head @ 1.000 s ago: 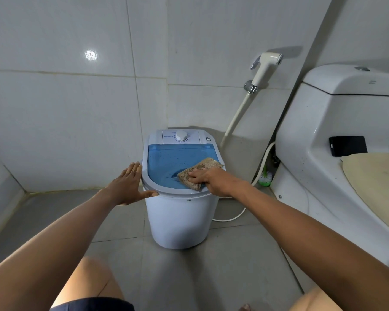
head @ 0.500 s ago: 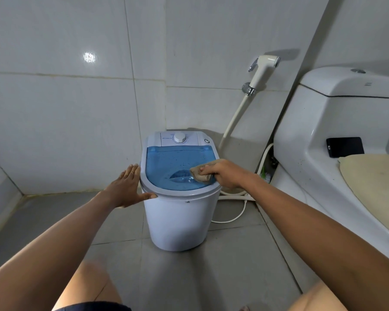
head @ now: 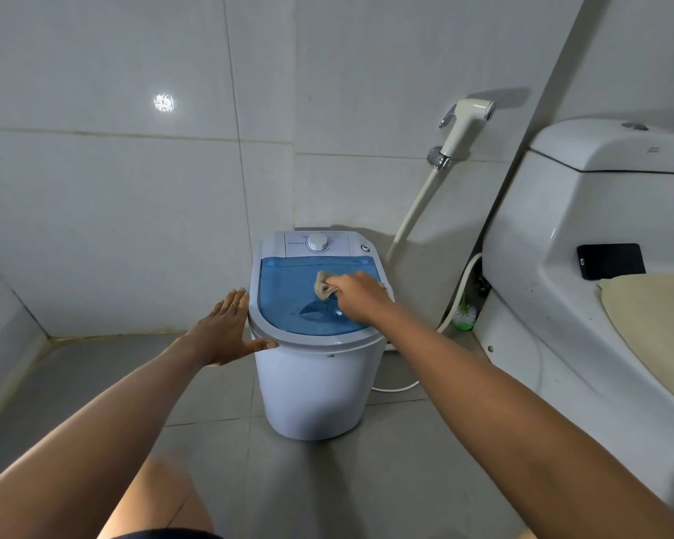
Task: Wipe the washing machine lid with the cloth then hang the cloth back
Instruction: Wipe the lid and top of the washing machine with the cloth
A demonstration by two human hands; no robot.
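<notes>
Tiled bathroom floor is carrying the washing machine (head: 316,383); on its blue lid (head: 288,289) the cloth (head: 323,287), bunched in the right hand (head: 357,297) fingers, is now lying farther back than before. Left hand (head: 224,332), fingers straight, is still bracing the rim.

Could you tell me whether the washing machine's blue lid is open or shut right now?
Shut: the blue lid lies flat within the grey rim, while the right hand presses the cloth on it.

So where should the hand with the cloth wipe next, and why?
Probably toward the left side of the blue lid. The right hand holds the bunched cloth on the lid's upper right part, so the left strip is not under it. The left hand rests flat against the washing machine, steadying it.
</notes>
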